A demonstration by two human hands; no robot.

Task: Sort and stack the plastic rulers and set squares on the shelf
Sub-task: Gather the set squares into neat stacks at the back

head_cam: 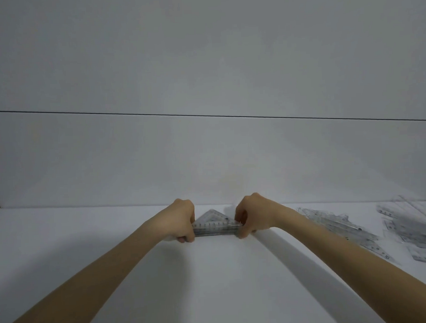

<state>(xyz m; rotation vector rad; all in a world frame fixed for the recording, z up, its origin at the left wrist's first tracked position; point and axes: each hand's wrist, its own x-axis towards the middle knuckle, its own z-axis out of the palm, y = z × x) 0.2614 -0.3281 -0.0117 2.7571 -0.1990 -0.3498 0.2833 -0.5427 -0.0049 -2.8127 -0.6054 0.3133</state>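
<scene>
The fingers (pixel 186 239) of the left hand (pixel 183 221) are curled round the left end of a stack of set squares (pixel 214 224). The right hand (pixel 251 215) pinches the right end in the same way. The stack's long edge faces the person and its apex points to the back edge of the shelf (pixel 88 240), about midway along it. It looks as if the hands are squaring the stack's edges, though I cannot tell whether it rests on the shelf or is held just above it.

So the set squares seem largely gathered: one stack, clear plastic, several layers thick, too merged to count. The rest is undone. Toward the right edge of the shelf lies a fan of clear rulers (pixel 342 229), slanting from the back toward the front. Beyond it, near the back right corner, is a looser heap of clear pieces (pixel 410 228). That makes two unsorted groups. Their pieces overlap and cannot be counted, and whether the heap holds rulers only is unclear.
</scene>
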